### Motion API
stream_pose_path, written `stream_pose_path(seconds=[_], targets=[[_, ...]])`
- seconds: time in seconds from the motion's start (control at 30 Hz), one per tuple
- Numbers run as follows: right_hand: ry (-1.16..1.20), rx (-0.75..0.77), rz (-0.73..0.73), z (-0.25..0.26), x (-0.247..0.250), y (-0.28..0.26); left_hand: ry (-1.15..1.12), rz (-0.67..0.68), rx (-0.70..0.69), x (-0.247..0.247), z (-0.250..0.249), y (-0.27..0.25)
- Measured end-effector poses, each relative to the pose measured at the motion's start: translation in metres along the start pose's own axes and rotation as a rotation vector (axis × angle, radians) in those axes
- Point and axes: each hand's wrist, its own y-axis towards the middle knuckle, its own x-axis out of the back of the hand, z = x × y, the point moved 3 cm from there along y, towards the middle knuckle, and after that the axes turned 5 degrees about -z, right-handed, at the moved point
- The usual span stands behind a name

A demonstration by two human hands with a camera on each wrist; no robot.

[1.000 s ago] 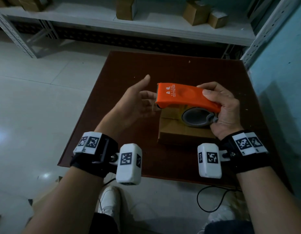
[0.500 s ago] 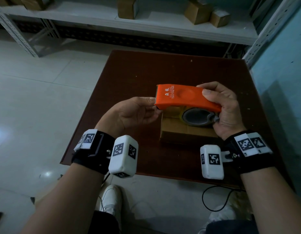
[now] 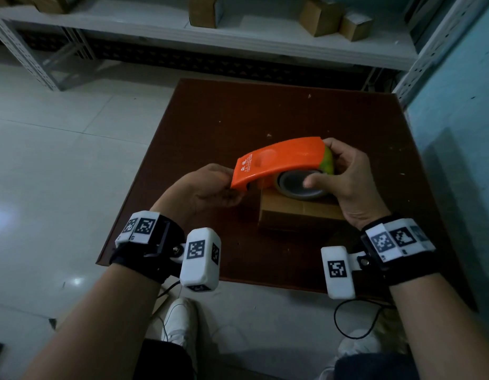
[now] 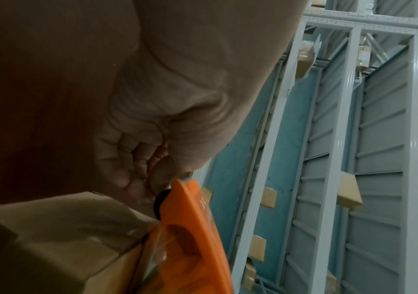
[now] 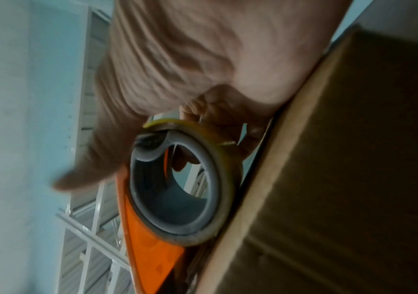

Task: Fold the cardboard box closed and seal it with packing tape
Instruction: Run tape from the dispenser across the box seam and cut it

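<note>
A closed brown cardboard box point(image 3: 298, 213) sits on the dark brown table point(image 3: 237, 119). Over it, tilted with its front end down at the box's left edge, is an orange tape dispenser point(image 3: 279, 160). My right hand point(image 3: 324, 167) grips its rear, thumb across the grey core of the tape roll point(image 3: 300, 186). My left hand point(image 3: 232, 187) has curled fingers that pinch at the dispenser's front tip. In the left wrist view those fingertips point(image 4: 137, 179) meet beside the black roller of the dispenser point(image 4: 192, 228), above the box point(image 4: 51, 228). The right wrist view shows the tape roll point(image 5: 177, 189) against the box point(image 5: 341, 179).
A white metal shelf point(image 3: 265, 37) with several small cardboard boxes point(image 3: 320, 15) runs behind the table. A blue wall point(image 3: 457, 133) stands close on the right. A black cable point(image 3: 355, 319) and my white shoes point(image 3: 180, 319) are on the tiled floor in front.
My left hand went from open to pinching at the dispenser's front end. The dispenser tipped front-down toward the box, and my right hand shifted to its rear, thumb onto the roll's core.
</note>
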Motion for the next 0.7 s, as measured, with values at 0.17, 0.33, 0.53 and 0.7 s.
stream_pose_path(seconds=[0.17,0.33,0.53,0.7], targets=[[-0.206,0.088,0.018,-0.008,0.0,0.003,-0.004,0.022,0.045,0.0,0.003,0.001],[-0.239,0.132,-0.022,-0.011,0.002,0.002,-0.074,0.034,0.074,-0.003,0.007,0.003],[-0.215,0.173,-0.038,-0.009,0.0,0.0,-0.019,0.003,0.052,-0.001,0.011,0.009],[-0.178,0.187,-0.025,-0.009,0.0,0.0,0.059,0.011,0.021,0.003,0.011,0.011]])
